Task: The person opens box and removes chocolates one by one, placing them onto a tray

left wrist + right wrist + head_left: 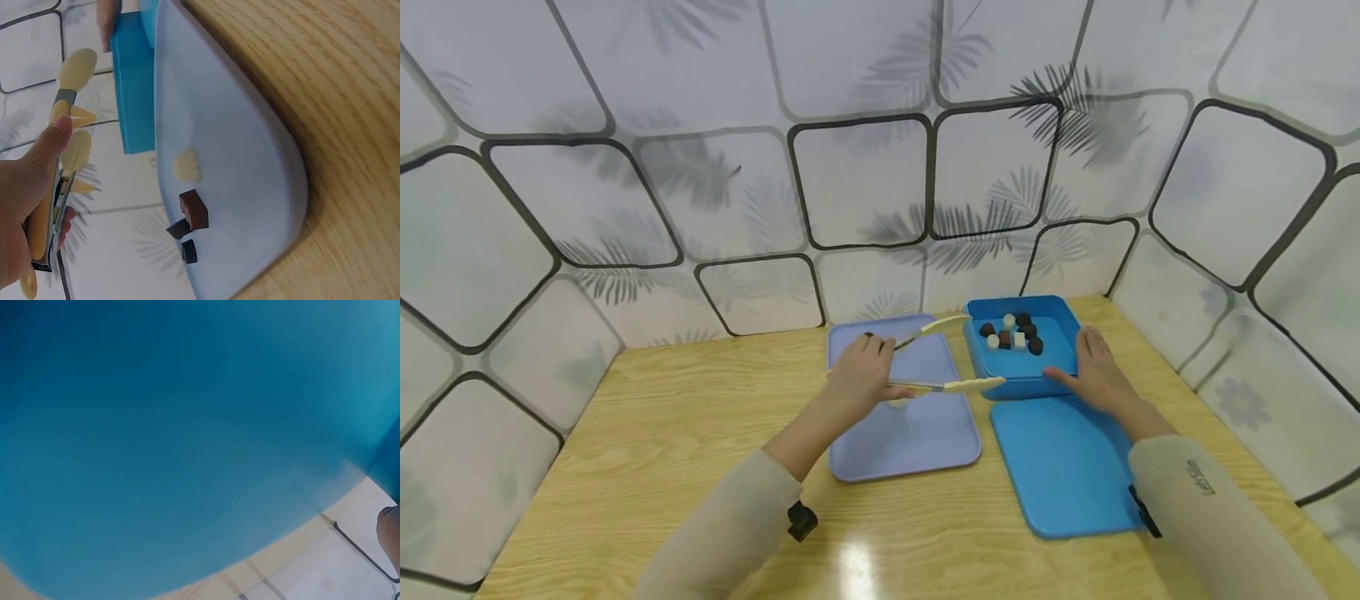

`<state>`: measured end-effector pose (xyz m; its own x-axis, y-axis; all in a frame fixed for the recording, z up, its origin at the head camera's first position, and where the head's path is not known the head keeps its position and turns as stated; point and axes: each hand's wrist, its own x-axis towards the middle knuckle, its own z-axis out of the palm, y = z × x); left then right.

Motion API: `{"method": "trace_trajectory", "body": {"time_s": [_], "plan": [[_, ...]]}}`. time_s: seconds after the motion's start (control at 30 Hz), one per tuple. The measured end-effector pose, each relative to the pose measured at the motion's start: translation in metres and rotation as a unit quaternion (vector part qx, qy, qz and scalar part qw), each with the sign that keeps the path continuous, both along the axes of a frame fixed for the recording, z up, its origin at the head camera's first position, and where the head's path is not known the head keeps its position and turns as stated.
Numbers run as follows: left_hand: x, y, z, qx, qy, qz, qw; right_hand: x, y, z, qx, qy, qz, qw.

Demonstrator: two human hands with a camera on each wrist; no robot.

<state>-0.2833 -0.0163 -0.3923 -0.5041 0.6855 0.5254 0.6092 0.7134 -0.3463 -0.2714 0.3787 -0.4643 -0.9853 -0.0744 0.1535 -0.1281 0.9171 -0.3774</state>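
My left hand (pixel 861 371) grips a pair of tongs (pixel 951 386) with cream tips, spread apart and pointing right. They are above the lavender tray (pixel 910 442), near the blue box. On that tray, the left wrist view shows a cream shell-shaped piece (pixel 187 165), a brown block (pixel 194 209) and two dark pieces (pixel 189 251). Inside the blue box (pixel 1022 387) lie several small dark, brown and white pieces (pixel 1018 340) resembling chocolates. My right hand (pixel 1097 375) touches the box's front right corner, fingers extended along its side and thumb at the front rim.
A flat blue lid-like panel (pixel 1060 467) lies on the wooden table (pixel 647 450) in front of the box, partly under the right forearm. Patterned cloth walls (pixel 865 183) rise behind the table and at both sides. Blue plastic fills most of the right wrist view.
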Motion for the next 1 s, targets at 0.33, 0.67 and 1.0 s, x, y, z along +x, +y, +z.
{"method": "trace_trajectory", "body": {"time_s": [0.33, 0.67, 1.0], "plan": [[-0.014, 0.034, 0.015, -0.014, 0.014, 0.038, 0.9991, -0.001, 0.0, 0.004, -0.003, 0.004, 0.007, 1.0], [-0.025, 0.072, 0.032, -0.134, -0.063, 0.137, 0.9795, -0.001, 0.0, 0.0, -0.009, 0.002, 0.004, 1.0], [-0.037, 0.096, 0.039, -0.184, -0.154, 0.158, 0.9579, 0.0, -0.002, 0.001, 0.007, -0.003, -0.005, 1.0]]}}
